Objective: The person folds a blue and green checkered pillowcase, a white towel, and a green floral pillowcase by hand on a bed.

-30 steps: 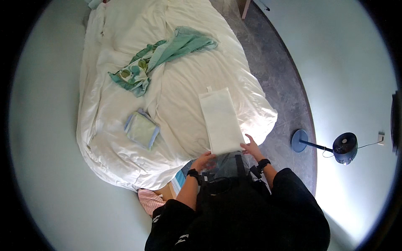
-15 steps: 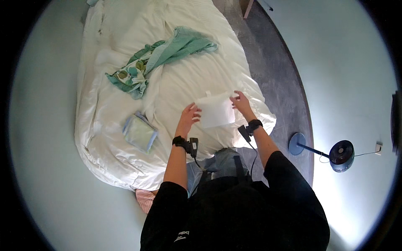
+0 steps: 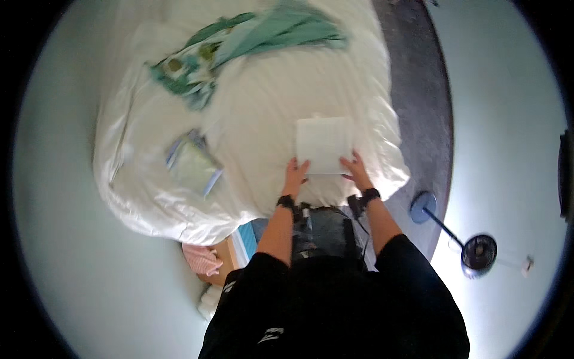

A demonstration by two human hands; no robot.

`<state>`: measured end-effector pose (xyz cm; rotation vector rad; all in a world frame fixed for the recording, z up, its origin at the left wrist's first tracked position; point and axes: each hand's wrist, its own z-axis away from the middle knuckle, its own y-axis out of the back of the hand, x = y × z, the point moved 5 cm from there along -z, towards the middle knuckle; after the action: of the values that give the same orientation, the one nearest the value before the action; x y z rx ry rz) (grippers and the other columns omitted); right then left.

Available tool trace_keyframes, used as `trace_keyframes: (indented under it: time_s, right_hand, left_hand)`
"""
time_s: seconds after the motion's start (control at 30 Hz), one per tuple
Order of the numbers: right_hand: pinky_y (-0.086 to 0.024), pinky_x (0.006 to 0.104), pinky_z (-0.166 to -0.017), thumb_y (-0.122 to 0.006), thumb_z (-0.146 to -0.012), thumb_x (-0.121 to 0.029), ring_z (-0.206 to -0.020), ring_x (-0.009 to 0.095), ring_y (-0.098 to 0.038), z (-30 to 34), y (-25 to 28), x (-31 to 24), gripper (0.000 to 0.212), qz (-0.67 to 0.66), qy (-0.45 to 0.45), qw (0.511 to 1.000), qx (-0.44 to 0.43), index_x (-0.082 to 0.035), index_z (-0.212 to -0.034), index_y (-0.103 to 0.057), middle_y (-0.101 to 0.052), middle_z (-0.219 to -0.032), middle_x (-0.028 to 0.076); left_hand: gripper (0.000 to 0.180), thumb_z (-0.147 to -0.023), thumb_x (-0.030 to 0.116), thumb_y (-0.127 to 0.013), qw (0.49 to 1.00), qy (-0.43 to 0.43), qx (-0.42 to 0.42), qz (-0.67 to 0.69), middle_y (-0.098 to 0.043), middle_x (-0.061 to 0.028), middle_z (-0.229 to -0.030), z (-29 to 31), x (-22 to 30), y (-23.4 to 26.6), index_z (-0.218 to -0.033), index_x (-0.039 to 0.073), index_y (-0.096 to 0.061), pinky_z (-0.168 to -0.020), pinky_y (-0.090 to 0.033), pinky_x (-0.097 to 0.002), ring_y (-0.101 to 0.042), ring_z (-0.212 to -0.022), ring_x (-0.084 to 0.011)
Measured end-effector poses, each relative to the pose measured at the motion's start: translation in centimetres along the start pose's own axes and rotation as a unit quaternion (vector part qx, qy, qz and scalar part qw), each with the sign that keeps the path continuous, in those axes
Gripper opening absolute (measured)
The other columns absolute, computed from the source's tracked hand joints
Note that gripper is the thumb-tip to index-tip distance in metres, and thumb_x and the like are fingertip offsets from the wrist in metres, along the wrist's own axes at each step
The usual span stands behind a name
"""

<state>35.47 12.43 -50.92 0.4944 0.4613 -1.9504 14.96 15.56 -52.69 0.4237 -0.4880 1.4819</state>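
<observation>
A flat white rectangular sheet [image 3: 324, 140] lies over the near right part of the bed; whether it is paper, cloth or a pouch is unclear. My left hand [image 3: 295, 172] grips its near left corner, with the thumb along the edge. At the near right corner, my right hand [image 3: 357, 172] holds the sheet in the same way. A small pale tab shows at its far edge. Motion blurs the fingertips somewhat.
A cream quilt [image 3: 257, 119] covers the bed. Across it lies a crumpled green patterned cloth [image 3: 269, 39], with a folded pale green-and-blue cloth [image 3: 196, 163] to the left. A black fan [image 3: 478, 254] stands on the right; a pink striped cloth [image 3: 201, 259] is at lower left.
My hands have shifted from the sheet's sides to its near corners, and the sheet now lies squarer. The view has moved, so the bed and cloths sit higher in the picture.
</observation>
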Motion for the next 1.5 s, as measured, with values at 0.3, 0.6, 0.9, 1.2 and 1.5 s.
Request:
trace_keyframes:
  time_s: [0.3, 0.6, 0.9, 1.2, 1.5]
  right_hand:
    - [-0.044, 0.033, -0.073, -0.055, -0.075, -0.022, -0.087, 0.02, -0.052, 3.5, -1.6, -2.4, 0.038, 0.025, 0.02, 0.997, -0.074, -0.004, -0.106, -0.044, -0.053, -0.096, 0.007]
    - [-0.044, 0.0272, -0.067, -0.059, -0.072, -0.026, -0.082, 0.016, -0.053, 10.6, -19.1, -7.6, 0.047, 0.162, 0.09, 0.956, -0.229, 0.004, -0.105, -0.044, -0.053, -0.094, 0.009]
    - [-0.043, 0.0288, -0.071, -0.058, -0.07, -0.041, -0.08, 0.021, -0.055, 6.9, -29.8, -4.3, 0.067, 0.371, 0.166, 0.888, -0.213, 0.005, -0.115, -0.036, -0.054, -0.093, 0.018]
    - [-0.044, 0.0364, -0.073, -0.058, -0.071, -0.032, -0.084, 0.033, -0.054, 1.6, -5.5, -1.6, 0.051, 0.624, 0.212, 0.749, -0.065, -0.001, -0.109, -0.044, -0.056, -0.089, 0.022]
    - [-0.047, 0.0321, -0.056, -0.053, -0.075, -0.022, -0.065, 0.021, -0.056, 8.2, 12.6, -2.1, 0.039, 0.401, -0.048, 0.901, 0.161, -0.005, -0.109, -0.045, -0.055, -0.088, 0.014]
  left_hand:
    - [0.06, -0.069, 0.024, -0.063, 0.988, -0.11, -0.072, 0.077, -0.049, -0.0113, -0.101, 3.3, 1.9, 0.7, -0.115, 0.0, -0.033, -0.068, -0.044, -0.0343, -0.05, -0.087, -0.0217]
    - [0.045, -0.072, 0.02, -0.058, 0.924, -0.115, 0.018, 0.363, -0.046, -0.007, -0.106, 11.4, 4.8, 13.9, -0.111, 0.008, -0.039, -0.065, -0.048, -0.0404, -0.049, -0.093, -0.022]
    - [0.062, -0.074, 0.033, -0.058, 0.913, -0.177, 0.17, 0.325, -0.04, -0.0133, -0.111, 14.3, 6.2, 29.3, -0.122, 0.01, -0.027, -0.075, -0.043, -0.0443, -0.044, -0.097, -0.0306]
    - [0.064, -0.069, 0.045, -0.059, 0.829, -0.132, 0.13, 0.528, -0.041, -0.0153, -0.103, 1.3, -6.4, 29.2, -0.113, 0.005, -0.033, -0.073, -0.045, -0.0415, -0.045, -0.092, -0.03]
    - [0.043, -0.079, 0.031, -0.052, 0.683, -0.164, 0.212, 0.679, -0.042, -0.0092, -0.109, -1.9, 0.7, 22.0, -0.111, 0.006, -0.038, -0.084, -0.037, -0.037, -0.039, -0.1, -0.0234]
